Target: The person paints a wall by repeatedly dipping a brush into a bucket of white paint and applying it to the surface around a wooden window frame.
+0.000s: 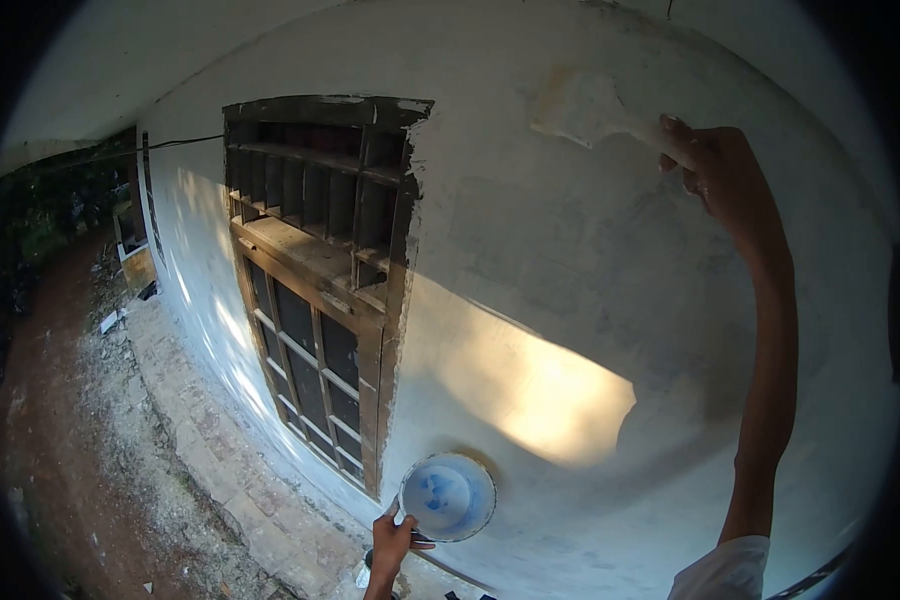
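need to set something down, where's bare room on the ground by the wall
The pale strip looks mostly bare between the wall under the window and the rubble beside the dirt path. Small objects clutter it near the left hand and bucket.

Brush handle [638, 127]: end hidden by the right hand [715, 168]
Left forearm [381, 582]: cut off by bottom edge
White sleeve [725, 572]: likewise cut off
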`<state>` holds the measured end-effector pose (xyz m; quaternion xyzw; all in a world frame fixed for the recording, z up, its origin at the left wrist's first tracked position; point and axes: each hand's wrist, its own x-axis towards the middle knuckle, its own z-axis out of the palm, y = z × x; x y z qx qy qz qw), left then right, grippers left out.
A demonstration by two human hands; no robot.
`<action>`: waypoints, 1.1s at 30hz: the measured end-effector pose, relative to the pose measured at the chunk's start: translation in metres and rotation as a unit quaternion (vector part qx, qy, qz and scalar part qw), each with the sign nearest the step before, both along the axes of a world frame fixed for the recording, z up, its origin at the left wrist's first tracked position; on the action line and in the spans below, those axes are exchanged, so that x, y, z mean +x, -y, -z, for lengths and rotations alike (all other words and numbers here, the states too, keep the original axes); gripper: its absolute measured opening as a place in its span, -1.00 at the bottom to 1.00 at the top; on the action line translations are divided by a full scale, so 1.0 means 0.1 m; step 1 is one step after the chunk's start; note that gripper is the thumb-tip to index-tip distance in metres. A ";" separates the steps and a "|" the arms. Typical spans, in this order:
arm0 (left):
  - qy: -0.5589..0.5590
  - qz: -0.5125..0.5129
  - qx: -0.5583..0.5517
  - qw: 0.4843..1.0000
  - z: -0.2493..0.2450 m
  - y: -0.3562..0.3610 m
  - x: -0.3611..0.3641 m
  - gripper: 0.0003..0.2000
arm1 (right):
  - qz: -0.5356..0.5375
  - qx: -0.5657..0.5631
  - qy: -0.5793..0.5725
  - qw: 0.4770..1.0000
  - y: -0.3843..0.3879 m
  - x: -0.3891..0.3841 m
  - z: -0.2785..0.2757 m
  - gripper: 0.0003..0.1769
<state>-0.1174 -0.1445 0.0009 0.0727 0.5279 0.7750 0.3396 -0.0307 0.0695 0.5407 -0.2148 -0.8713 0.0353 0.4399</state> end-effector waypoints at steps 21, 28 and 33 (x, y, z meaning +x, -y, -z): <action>0.015 0.021 0.000 1.000 0.04 0.01 0.03 -0.45 | -0.079 0.402 -0.070 0.910 0.01 0.05 0.17 -0.75; 0.023 -0.002 0.004 1.000 0.11 0.05 0.05 -0.48 | 0.019 0.438 0.001 0.899 -0.21 -0.33 0.21 -0.75; 0.016 0.013 -0.014 1.000 0.04 0.03 0.01 -0.48 | 0.025 0.409 0.007 0.912 -0.38 0.04 0.24 -0.73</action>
